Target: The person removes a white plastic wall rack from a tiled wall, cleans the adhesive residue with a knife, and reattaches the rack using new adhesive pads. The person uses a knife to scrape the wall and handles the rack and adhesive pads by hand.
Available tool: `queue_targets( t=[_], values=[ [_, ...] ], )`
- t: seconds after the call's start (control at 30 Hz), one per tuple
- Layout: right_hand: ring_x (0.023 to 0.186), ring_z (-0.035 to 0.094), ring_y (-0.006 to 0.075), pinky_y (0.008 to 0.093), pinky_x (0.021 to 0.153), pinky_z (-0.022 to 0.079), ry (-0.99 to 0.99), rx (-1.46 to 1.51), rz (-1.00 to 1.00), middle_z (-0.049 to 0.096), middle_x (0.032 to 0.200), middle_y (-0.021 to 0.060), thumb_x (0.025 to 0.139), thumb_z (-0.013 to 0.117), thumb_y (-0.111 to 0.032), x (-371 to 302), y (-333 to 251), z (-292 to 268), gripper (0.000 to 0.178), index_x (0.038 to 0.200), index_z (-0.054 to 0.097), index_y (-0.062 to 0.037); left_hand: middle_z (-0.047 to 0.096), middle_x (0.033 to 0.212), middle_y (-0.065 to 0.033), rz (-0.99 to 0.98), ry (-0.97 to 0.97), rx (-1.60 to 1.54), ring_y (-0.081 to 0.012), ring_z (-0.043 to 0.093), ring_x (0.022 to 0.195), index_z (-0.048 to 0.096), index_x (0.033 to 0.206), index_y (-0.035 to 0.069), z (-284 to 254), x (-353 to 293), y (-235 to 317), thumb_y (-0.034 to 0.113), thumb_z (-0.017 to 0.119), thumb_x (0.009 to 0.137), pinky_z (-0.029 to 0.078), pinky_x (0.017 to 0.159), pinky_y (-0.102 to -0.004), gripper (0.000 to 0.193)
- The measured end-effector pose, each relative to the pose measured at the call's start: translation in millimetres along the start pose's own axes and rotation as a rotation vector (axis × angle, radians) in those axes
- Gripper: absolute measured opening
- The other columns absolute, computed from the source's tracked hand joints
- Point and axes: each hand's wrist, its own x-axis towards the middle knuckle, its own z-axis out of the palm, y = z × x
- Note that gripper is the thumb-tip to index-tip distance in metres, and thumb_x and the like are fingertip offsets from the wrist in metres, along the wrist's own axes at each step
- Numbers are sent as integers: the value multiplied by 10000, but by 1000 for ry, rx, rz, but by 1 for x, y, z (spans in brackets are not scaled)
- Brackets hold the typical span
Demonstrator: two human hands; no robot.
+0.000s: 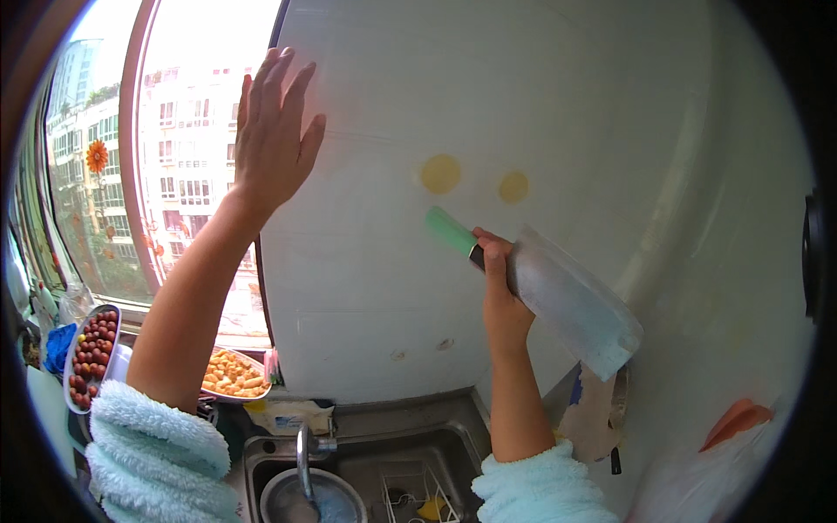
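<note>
The right grip (504,283) is clamped on the cleaver (571,301), whose blade slants down to its right; the left grip (275,135), higher and leftward, has its fingers apart. Below and between both grips, a sink (357,458) holds a round basin (283,506) and a wire rack (401,497). Below the left grip, one container (240,398) holds tan, peanut-like pieces (234,375); farther left, another container (112,370) holds dark-red round fruits (91,357).

Two hands (275,144) (506,296), one cleaver (571,301), two yellow spots (440,174) (513,186)
</note>
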Motion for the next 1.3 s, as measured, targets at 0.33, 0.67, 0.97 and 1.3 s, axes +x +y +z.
queue_targets(
  t=[0.33,0.67,0.97,1.3],
  values=[
    [970,752,248,374,896,610,3,-355,-196,778,1049,193,1104,617,-229,37,11,9,318,983,697,54,416,1656,-139,2,25,-51,-318,341,1574,487,1548,65,19,-10,-10,321,685,960,322,1277,-493,671],
    [896,754,243,382,789,637,4,-413,-197,774,1002,184,1113,596,-258,42,-16,15,361,969,673,64,369,1705,-111,-27,33,-48,-273,305,1602,476,1575,90,18,-12,-7,291,669,966,273,1307,-465,670],
    [941,749,259,384,911,589,-65,-540,-165,779,1001,185,1120,576,-219,37,0,37,326,932,662,34,390,1696,-100,-49,12,-27,-258,310,1601,479,1582,110,19,-13,-7,307,662,973,278,1309,-452,665],
    [947,764,274,383,787,662,66,-254,-147,760,1045,220,1131,536,-277,52,3,41,358,968,622,30,384,1700,-95,-38,57,-31,-251,317,1596,481,1581,110,16,-14,-6,303,677,970,263,1315,-439,669]
  ],
)
